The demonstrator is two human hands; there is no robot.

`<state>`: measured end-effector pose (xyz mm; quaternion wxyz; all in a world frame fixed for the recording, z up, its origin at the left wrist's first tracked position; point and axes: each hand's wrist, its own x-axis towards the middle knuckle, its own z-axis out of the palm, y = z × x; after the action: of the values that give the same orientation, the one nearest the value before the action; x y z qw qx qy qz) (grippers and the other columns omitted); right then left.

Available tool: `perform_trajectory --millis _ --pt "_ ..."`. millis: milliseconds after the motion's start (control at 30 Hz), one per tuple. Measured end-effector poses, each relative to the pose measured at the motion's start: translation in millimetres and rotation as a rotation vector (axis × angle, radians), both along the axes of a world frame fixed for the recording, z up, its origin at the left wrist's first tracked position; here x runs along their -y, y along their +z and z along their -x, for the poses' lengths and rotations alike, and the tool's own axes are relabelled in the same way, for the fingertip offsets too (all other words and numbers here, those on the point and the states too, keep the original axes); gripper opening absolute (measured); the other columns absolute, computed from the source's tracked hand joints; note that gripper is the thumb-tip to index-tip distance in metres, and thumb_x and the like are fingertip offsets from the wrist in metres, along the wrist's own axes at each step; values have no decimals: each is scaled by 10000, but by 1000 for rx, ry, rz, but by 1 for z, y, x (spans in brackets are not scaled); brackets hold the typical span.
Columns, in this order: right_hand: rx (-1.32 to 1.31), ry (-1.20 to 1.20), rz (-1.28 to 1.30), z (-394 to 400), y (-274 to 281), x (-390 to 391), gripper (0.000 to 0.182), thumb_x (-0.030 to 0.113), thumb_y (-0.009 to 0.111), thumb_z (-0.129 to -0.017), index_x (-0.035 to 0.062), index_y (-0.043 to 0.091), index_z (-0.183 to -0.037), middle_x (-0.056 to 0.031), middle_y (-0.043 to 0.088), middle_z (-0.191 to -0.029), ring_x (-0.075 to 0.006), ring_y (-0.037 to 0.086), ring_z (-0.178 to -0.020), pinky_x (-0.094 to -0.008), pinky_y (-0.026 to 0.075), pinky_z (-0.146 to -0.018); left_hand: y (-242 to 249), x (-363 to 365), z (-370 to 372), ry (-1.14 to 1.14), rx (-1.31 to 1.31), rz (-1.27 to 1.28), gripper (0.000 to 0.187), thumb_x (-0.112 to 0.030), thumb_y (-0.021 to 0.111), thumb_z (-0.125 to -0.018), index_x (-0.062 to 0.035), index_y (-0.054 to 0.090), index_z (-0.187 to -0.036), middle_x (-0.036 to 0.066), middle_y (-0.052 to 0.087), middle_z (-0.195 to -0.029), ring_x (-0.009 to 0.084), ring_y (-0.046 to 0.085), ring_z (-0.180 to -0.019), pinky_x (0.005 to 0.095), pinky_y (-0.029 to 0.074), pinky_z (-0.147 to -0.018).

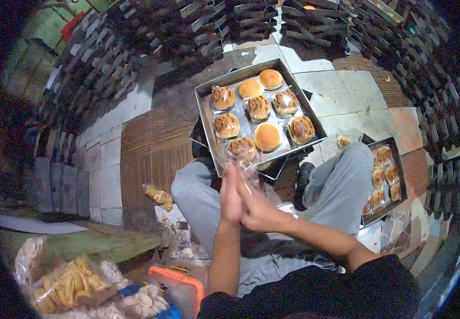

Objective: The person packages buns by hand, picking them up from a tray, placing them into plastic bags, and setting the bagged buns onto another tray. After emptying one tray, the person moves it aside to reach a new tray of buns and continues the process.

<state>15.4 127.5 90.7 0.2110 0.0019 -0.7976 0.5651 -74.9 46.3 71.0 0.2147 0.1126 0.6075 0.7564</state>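
My left hand (231, 195) and my right hand (264, 213) press together, fingers pointing forward, at the near edge of a metal tray (207, 117). Clear plastic (250, 171) shows at the fingertips and reaches toward a wrapped bun (242, 149) in the tray's near corner. Both hands seem closed on this plastic; the inside of the grip is hidden. Beside that bun lies a bare bun (267, 137), and two more bare buns, one of them a plain golden bun (270, 79), sit at the far side. Several other buns are in printed clear wrappers, like the wrapped bun (300, 129) at right.
A second tray (400, 183) of wrapped buns stands right of my knee. Stacks of dark trays (91, 58) surround the tiled floor. At lower left are a bag of yellow pieces (73, 284), a green bench (113, 245) and an orange-rimmed box (179, 279). A small bag (158, 196) lies by my left leg.
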Motion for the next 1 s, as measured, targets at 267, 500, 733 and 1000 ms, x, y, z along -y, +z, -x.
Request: perform_trajectory --millis 267,500,733,1000 --pt "668 -487 -675 82 -54 -118 360 323 571 -973 22 592 -1170 -248 594 -1132 -461 589 -1047 -539 497 -890 -49 37 86 306 544 -646 416 -416 480 -1056 -90 558 -1304 152 658 -1281 329 678 -1112 429 632 -728" --pt "1025 -411 -226 137 -72 -188 552 396 634 -923 -125 641 -1104 -287 700 -1005 -355 705 -923 -433 550 -796 -37 39 88 206 477 -727 404 -387 440 -1066 -105 542 -1338 177 642 -1312 386 667 -1125 448 625 -765" --pt "478 -612 147 61 -113 -222 478 389 622 -916 -39 628 -1129 -228 700 -1047 -340 683 -971 -446 534 -791 -42 40 73 155 394 -744 419 -389 438 -1067 -105 523 -1362 146 639 -1293 447 635 -1171 522 584 -878" --pt "470 56 882 -52 36 -106 633 104 734 -905 28 410 -1444 -145 605 -1271 -206 669 -1075 -328 614 -731 -27 26 52 317 528 -558 398 -390 495 -1033 -104 555 -1302 145 654 -1237 437 615 -1199 634 504 -990"
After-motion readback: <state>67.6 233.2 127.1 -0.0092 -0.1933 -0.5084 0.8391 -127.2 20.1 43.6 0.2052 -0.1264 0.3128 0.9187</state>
